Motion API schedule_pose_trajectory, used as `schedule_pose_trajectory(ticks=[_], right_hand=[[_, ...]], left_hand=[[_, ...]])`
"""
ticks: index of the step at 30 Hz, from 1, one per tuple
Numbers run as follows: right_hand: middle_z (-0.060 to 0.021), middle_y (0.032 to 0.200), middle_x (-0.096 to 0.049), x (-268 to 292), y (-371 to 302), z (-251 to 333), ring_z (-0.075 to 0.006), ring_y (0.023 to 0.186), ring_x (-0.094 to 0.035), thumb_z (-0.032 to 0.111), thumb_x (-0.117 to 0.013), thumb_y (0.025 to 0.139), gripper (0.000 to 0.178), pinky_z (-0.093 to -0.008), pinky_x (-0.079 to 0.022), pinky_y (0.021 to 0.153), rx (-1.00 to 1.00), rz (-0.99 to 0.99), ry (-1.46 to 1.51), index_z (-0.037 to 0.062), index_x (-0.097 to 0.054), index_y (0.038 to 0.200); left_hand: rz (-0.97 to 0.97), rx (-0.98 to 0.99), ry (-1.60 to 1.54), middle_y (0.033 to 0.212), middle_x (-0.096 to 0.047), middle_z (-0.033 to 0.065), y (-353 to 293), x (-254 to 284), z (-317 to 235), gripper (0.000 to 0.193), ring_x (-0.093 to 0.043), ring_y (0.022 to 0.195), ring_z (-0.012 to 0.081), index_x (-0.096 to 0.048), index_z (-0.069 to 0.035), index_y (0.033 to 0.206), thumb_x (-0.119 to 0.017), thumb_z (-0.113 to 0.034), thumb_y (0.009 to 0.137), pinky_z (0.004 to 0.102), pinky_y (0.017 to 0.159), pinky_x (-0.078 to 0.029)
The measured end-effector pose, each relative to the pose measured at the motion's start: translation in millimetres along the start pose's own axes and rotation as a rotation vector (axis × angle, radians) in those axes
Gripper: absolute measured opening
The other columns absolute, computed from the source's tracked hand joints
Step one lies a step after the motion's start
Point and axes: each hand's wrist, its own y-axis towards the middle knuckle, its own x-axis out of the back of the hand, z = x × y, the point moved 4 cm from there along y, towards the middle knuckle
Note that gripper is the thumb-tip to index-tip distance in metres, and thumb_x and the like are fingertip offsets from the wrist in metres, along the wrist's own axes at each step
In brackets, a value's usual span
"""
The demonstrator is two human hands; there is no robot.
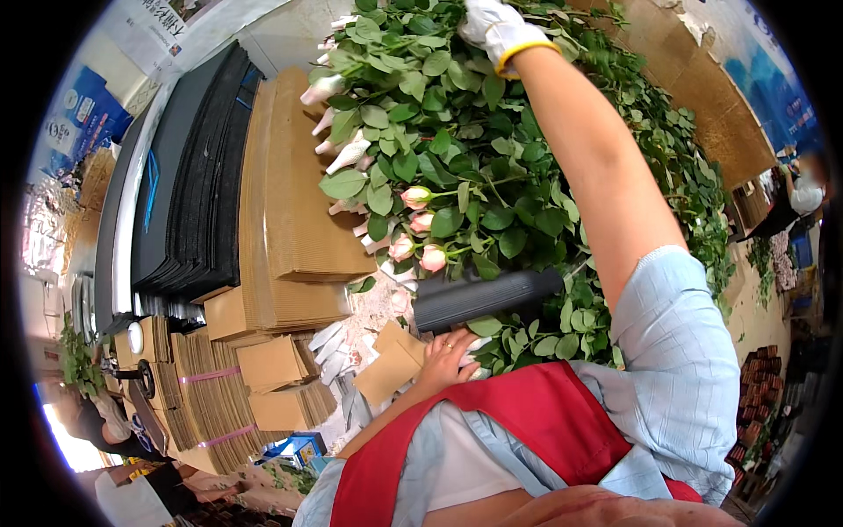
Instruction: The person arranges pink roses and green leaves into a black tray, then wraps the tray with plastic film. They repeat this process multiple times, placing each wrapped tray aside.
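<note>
My right hand (497, 33), in a white glove with a yellow cuff, reaches out to the far edge of the view over a heap of leafy rose stems (527, 198). Its fingertips are cut off or hidden, so a hold cannot be told. Close to my body, my bare left hand (446, 356) wears a ring and has its fingers stretched out, touching or beside a small whitish thing I cannot make out. Just beyond it lies a dark, ribbed, sleeve-like piece (487, 299). Pink rosebuds (417, 198) show at the heap's left side, with several buds in white netting (349, 153).
To the left stand black sheets (189, 167) and tall brown corrugated cardboard (299, 176). Smaller cardboard stacks (211, 386), loose cardboard pieces (391, 362) and white gloves (332, 351) lie nearer. Other people are at the far left and right edges.
</note>
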Motion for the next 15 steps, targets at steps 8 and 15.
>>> schedule_pose_trajectory(ticks=[8,15], right_hand=[[-0.0123,0.101,-0.071,30,-93,26,-0.0306,0.1,-0.068,0.014,-0.053,0.088,0.022,-0.049,-0.049,0.096,0.198,0.473,-0.291,0.0083,-0.072,0.098],[-0.014,0.117,-0.067,21,-70,34,-0.0288,0.121,-0.057,0.01,-0.048,0.093,0.026,-0.0531,-0.026,0.117,0.051,0.043,-0.148,0.0057,-0.07,0.106]], left_hand=[[-0.054,-0.037,0.021,0.138,-0.051,0.0051,-3,-4,-5,0.063,-0.046,0.12,0.0297,-0.054,-0.016,0.136,-0.072,-0.035,0.079,0.0452,0.1,-0.033],[0.029,0.007,0.047,0.142,-0.045,0.0073,0,-2,-5,0.068,-0.042,0.124,0.0325,-0.047,-0.015,0.142,-0.072,-0.028,0.08,0.0487,0.105,-0.03]])
